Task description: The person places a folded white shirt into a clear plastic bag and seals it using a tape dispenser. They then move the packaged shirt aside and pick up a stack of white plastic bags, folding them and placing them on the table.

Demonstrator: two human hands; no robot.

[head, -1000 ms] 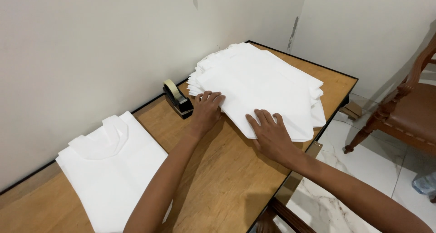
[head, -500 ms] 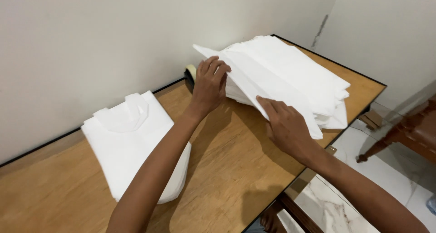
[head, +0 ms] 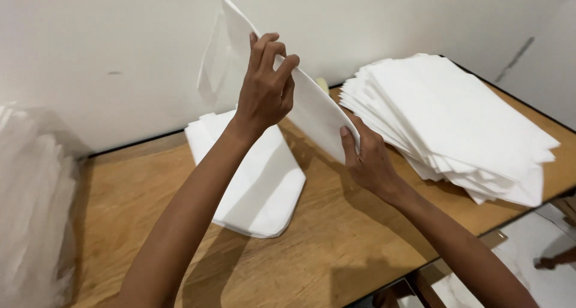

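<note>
Holding one white sheet (head: 312,104) aloft above the wooden table (head: 150,188), I see two hands: left hand (head: 264,89) pinching its upper edge, right hand (head: 367,161) gripping its lower end. Two white stacks: tall stack (head: 456,122) right, flat folded pile (head: 258,176) beneath.

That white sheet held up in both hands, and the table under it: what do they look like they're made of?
The white sheet looks like thin matte non-woven fabric or soft paper: it bows between the left hand and right hand without a sharp crease. I cannot tell which. The table looks like wood or wood veneer, with brown grain, a slight sheen and a dark edge.
</note>
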